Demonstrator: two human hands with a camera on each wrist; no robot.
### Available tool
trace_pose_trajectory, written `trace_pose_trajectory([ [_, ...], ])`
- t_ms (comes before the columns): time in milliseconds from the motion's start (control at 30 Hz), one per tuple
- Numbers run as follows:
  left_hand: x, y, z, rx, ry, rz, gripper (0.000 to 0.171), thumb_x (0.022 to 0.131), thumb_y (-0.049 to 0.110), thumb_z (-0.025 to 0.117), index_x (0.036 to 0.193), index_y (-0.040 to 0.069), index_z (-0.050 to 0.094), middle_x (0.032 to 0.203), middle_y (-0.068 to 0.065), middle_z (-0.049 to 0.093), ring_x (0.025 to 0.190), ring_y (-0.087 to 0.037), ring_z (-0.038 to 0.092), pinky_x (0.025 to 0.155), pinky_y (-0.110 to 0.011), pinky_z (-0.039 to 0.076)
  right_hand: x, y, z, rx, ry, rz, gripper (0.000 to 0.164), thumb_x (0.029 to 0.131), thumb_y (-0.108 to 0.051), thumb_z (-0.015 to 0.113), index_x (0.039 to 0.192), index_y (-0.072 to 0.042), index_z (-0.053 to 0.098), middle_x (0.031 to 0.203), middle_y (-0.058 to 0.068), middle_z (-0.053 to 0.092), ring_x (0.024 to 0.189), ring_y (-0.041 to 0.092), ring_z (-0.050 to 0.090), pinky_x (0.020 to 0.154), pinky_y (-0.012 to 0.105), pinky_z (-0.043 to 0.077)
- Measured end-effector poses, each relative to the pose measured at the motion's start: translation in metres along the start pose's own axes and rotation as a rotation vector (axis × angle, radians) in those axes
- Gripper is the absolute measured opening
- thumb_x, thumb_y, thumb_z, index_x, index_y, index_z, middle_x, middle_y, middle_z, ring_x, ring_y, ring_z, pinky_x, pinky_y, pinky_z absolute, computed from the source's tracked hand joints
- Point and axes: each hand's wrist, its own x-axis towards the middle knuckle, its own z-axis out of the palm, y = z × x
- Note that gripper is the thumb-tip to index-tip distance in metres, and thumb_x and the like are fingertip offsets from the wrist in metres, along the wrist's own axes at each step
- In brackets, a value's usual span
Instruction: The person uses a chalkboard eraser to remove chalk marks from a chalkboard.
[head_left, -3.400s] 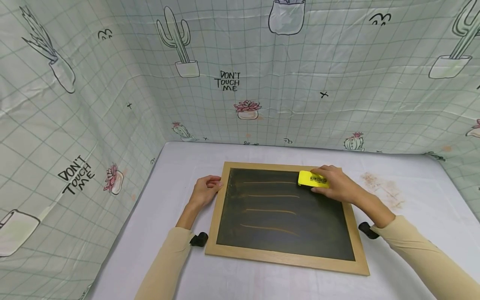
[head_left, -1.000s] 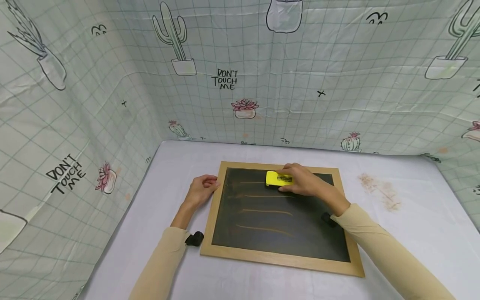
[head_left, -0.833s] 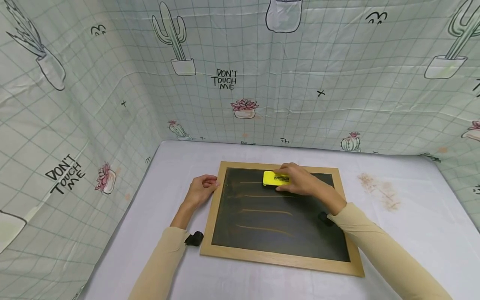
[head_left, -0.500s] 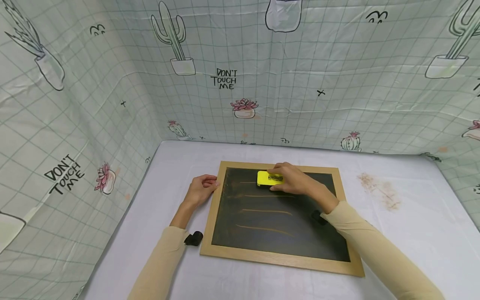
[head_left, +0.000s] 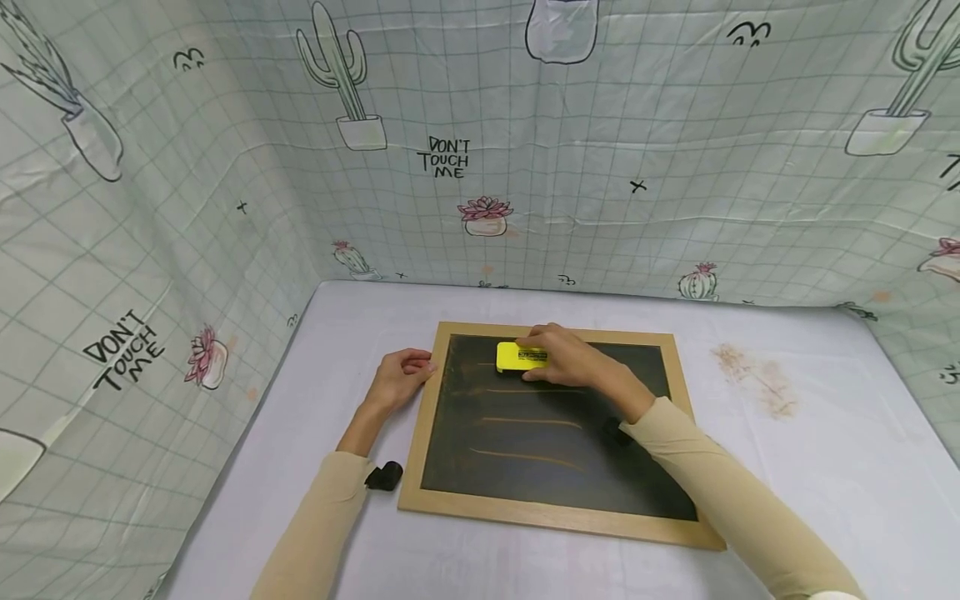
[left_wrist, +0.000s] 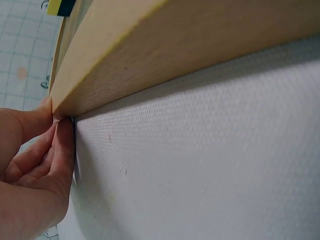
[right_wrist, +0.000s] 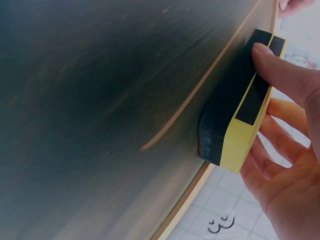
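Note:
A chalkboard (head_left: 637,467) with a light wooden frame lies flat on the table. My right hand (head_left: 566,357) grips a yellow and black eraser (head_left: 512,357), thumb on the near side and fingers on the far side. In the right wrist view the eraser's dark felt pad (right_wrist: 212,135) is against the board, beside an orange chalk line (right_wrist: 185,102). A short stub of the top line remains left of the eraser; several lower lines run below it. My left hand (head_left: 397,381) pinches the frame's left edge between thumb and fingers, as the left wrist view shows.
A white cloth covers the table (head_left: 555,562). Brownish chalk smudges (head_left: 753,379) mark it right of the board. A grid-patterned curtain (head_left: 570,167) with cactus drawings rises behind and on both sides. A black wrist camera (head_left: 385,476) sits by the left sleeve.
My right hand has slid the eraser leftward along the top chalk line from near the board's right side. That line has been wiped away behind it. The left hand stays at the frame.

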Motion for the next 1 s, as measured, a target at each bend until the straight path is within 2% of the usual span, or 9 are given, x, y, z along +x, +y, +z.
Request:
trace_pose_trajectory([
  [300,0.001,-0.002,-0.001,-0.004,0.001,0.005,0.027,0.096,0.003,0.071,0.119,-0.012,0.067,0.104,-0.023,0.071,0.086,-0.02,0.066,0.072,-0.018,0.047,0.014,-0.011,0.004,0.011,-0.038,0.02,0.056,0.088,-0.02,0.084,0.135,0.005,0.064,0.134,0.026,0.06,0.116,0.039,0.058,0.099,0.051,0.049],
  [567,0.001,0.0,-0.001,-0.011,-0.004,-0.006,0.028,0.096,0.002,0.07,0.121,-0.012,0.067,0.106,-0.023,0.071,0.089,-0.021,0.066,0.072,-0.017,0.046,0.025,-0.018,0.01,0.012,-0.056,0.019,0.057,0.089,-0.02,0.083,0.136,0.004,0.063,0.133,0.023,0.061,0.114,0.036,0.059,0.098,0.049,0.049],
  [800,0.001,0.001,-0.001,0.009,-0.003,-0.022,0.029,0.097,0.004,0.071,0.122,-0.01,0.067,0.107,-0.022,0.071,0.093,-0.027,0.066,0.075,-0.02,0.047,0.036,-0.022,0.014,0.011,-0.071,0.004,0.058,0.089,-0.021,0.084,0.137,0.004,0.063,0.131,0.021,0.063,0.112,0.033,0.06,0.098,0.046,0.05],
  [1000,0.002,0.001,-0.002,0.025,-0.004,-0.031,0.03,0.097,0.007,0.071,0.122,-0.009,0.068,0.106,-0.02,0.071,0.092,-0.025,0.066,0.075,-0.02,0.047,0.039,-0.025,0.014,0.007,-0.077,-0.003,0.058,0.089,-0.022,0.083,0.138,0.003,0.062,0.128,0.019,0.063,0.111,0.032,0.06,0.097,0.045,0.05],
])
